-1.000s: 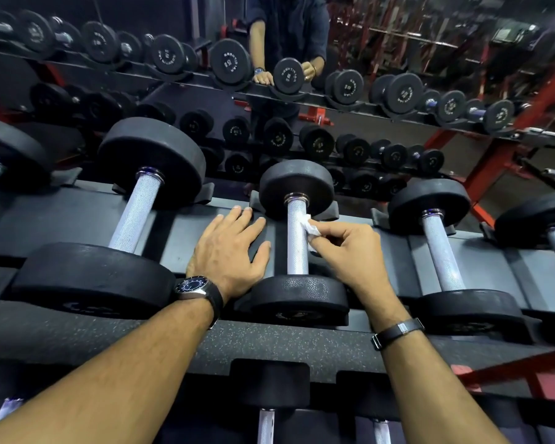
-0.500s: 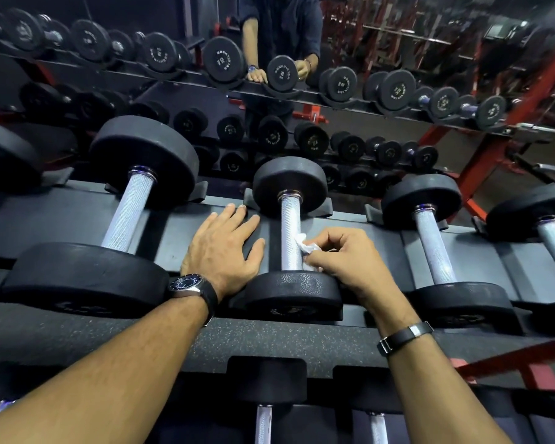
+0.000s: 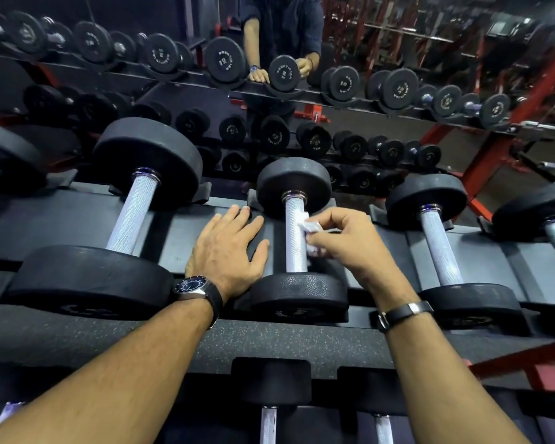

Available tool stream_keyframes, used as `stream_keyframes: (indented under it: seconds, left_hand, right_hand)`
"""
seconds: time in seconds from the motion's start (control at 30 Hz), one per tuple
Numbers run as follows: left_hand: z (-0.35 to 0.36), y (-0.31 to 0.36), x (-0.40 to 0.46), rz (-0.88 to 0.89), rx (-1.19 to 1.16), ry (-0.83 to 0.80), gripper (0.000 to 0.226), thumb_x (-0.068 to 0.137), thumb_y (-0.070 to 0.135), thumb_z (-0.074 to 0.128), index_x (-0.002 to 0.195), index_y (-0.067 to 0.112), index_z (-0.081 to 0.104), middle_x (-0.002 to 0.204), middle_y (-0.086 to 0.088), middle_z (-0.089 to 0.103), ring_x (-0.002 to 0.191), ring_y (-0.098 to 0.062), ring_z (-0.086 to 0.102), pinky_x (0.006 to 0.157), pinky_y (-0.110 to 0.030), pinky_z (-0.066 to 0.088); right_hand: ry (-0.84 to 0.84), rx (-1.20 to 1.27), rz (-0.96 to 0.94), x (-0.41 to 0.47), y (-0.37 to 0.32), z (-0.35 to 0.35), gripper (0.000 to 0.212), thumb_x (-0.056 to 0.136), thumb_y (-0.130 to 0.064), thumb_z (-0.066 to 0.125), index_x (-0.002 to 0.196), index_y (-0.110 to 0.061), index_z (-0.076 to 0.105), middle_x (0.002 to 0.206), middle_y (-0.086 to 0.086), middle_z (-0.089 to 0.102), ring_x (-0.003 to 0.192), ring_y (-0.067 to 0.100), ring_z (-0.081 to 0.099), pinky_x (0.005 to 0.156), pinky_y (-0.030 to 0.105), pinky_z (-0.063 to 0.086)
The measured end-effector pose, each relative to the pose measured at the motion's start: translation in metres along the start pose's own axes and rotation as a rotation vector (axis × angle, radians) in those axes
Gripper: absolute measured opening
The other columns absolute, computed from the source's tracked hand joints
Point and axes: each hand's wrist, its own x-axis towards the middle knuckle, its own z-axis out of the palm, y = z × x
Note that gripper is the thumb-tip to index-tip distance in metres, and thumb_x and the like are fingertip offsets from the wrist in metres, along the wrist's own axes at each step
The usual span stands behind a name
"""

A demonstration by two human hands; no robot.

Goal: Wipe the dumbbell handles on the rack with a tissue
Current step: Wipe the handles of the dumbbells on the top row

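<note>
Right hand (image 3: pixel 350 241), pinching tissue (image 3: pixel 309 227), back up mid-handle (image 3: pixel 295 238) from the near end, left hand (image 3: pixel 228 248) flat on rack (image 3: pixel 180 229); wipe ongoing.

We are sliding our right hand (image 3: pixel 343 241) and the crumpled tissue (image 3: pixel 310 226) back up the knurled handle (image 3: pixel 295 238) of the middle dumbbell: half a second ago we were pressing the tissue low, just above the near head, and now we are holding it against the handle's upper half, nearer the far head.
</note>
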Motion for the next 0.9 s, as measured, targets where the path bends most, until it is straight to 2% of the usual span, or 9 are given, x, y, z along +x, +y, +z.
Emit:
stream_keyframes:
  seconds: [0.17,0.23,0.3,0.43,0.6,0.7,0.77,0.83,0.9]
  left_hand:
    - [0.001,-0.001,0.0,0.004,-0.004,0.015,0.058,0.09,0.049,0.038,0.134,0.019,0.061,0.141,-0.006,0.057,0.14,-0.025,0.042,0.117,-0.045,0.031]
    - [0.001,0.0,0.0,0.004,-0.01,0.02,0.058,0.09,0.048,0.039,0.134,0.019,0.061,0.141,-0.006,0.057,0.14,-0.025,0.042,0.117,-0.046,0.032]
    - [0.002,0.0,0.0,0.002,-0.006,0.015,0.058,0.09,0.049,0.039,0.135,0.019,0.061,0.142,-0.005,0.056,0.141,-0.024,0.041,0.117,-0.045,0.031]
    - [0.001,-0.001,0.0,0.007,-0.007,0.02,0.059,0.09,0.049,0.038,0.136,0.019,0.06,0.143,-0.005,0.056,0.141,-0.025,0.041,0.117,-0.045,0.031]
    - [0.001,-0.001,0.0,0.013,-0.007,0.018,0.058,0.09,0.049,0.039,0.135,0.019,0.061,0.142,-0.005,0.057,0.141,-0.025,0.041,0.116,-0.045,0.031]
    - [0.002,-0.001,0.001,0.011,-0.011,0.029,0.057,0.09,0.048,0.04,0.134,0.018,0.061,0.141,-0.005,0.057,0.14,-0.025,0.041,0.116,-0.046,0.033]
    - [0.002,-0.001,0.001,0.011,-0.014,0.027,0.057,0.09,0.048,0.04,0.134,0.018,0.061,0.14,-0.005,0.058,0.14,-0.026,0.042,0.115,-0.046,0.033]
    - [0.002,-0.001,0.0,0.009,-0.019,0.033,0.057,0.09,0.048,0.04,0.133,0.017,0.062,0.139,-0.006,0.059,0.139,-0.027,0.043,0.115,-0.047,0.034]
    - [0.002,-0.001,0.0,0.009,-0.018,0.034,0.057,0.09,0.048,0.041,0.133,0.018,0.061,0.14,-0.006,0.058,0.139,-0.026,0.043,0.115,-0.046,0.033]
  right_hand:
    - [-0.347,-0.008,0.153,-0.019,0.007,-0.018,0.027,0.08,0.013,0.068,0.067,-0.01,0.066,0.062,-0.004,0.064,0.057,0.005,0.054,0.057,0.013,0.043]
    - [-0.322,0.028,0.194,-0.015,0.007,-0.019,0.027,0.08,0.019,0.062,0.069,-0.005,0.063,0.057,-0.002,0.06,0.047,0.002,0.049,0.047,0.011,0.04]
    - [-0.155,0.163,0.251,-0.006,0.007,-0.013,0.028,0.081,0.02,0.057,0.073,-0.006,0.061,0.06,0.006,0.056,0.043,0.007,0.052,0.043,0.016,0.048]
    - [0.083,0.321,0.242,0.018,0.01,0.014,0.025,0.084,0.014,0.056,0.089,-0.008,0.067,0.076,0.008,0.065,0.062,0.01,0.062,0.064,0.023,0.056]
    - [-0.215,0.328,0.256,0.018,0.012,0.017,0.021,0.086,0.015,0.054,0.1,0.006,0.067,0.086,0.013,0.07,0.075,0.015,0.065,0.067,0.018,0.054]
    - [-0.152,0.425,0.309,0.023,0.014,0.012,0.034,0.086,0.018,0.05,0.114,0.006,0.063,0.092,0.015,0.069,0.078,0.017,0.065,0.062,0.017,0.056]
    - [-0.076,0.402,0.255,0.026,0.012,0.019,0.028,0.086,0.018,0.051,0.105,0.006,0.067,0.085,0.012,0.071,0.074,0.015,0.066,0.063,0.017,0.055]
    - [-0.119,0.341,0.238,0.025,0.009,0.023,0.021,0.086,0.016,0.052,0.092,0.007,0.07,0.077,0.009,0.071,0.072,0.013,0.065,0.068,0.019,0.055]
    - [-0.203,0.332,0.283,0.023,0.01,0.016,0.024,0.086,0.017,0.051,0.101,0.008,0.068,0.081,0.01,0.07,0.07,0.011,0.066,0.066,0.017,0.055]
